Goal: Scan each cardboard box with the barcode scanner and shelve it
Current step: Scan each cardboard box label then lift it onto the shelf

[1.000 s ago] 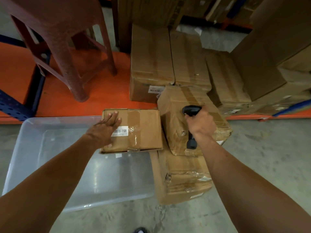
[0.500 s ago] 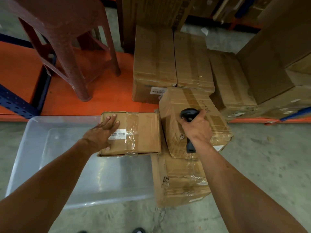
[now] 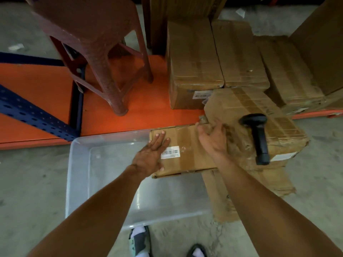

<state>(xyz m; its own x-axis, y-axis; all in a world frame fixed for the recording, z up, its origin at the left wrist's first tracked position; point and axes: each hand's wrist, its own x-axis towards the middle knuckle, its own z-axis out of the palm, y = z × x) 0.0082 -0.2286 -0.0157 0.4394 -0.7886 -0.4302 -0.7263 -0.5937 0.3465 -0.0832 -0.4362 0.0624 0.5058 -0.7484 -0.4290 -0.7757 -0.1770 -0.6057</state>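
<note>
A flat cardboard box with a white barcode label lies across the far right corner of a clear plastic bin. My left hand rests flat on the box's left part, fingers straight. My right hand reaches to the box's right edge with loosely bent fingers and holds nothing. The black barcode scanner lies by itself on top of a crumpled box to the right.
Several more boxes stand on the low orange shelf behind. A brown plastic stool stands on the shelf at the left. Blue rack beams cross the left. Another box lies under the crumpled one. My feet show below.
My right hand has put the scanner down on the crumpled box, let it go and moved left to the labelled box. My left hand has stayed on that box.
</note>
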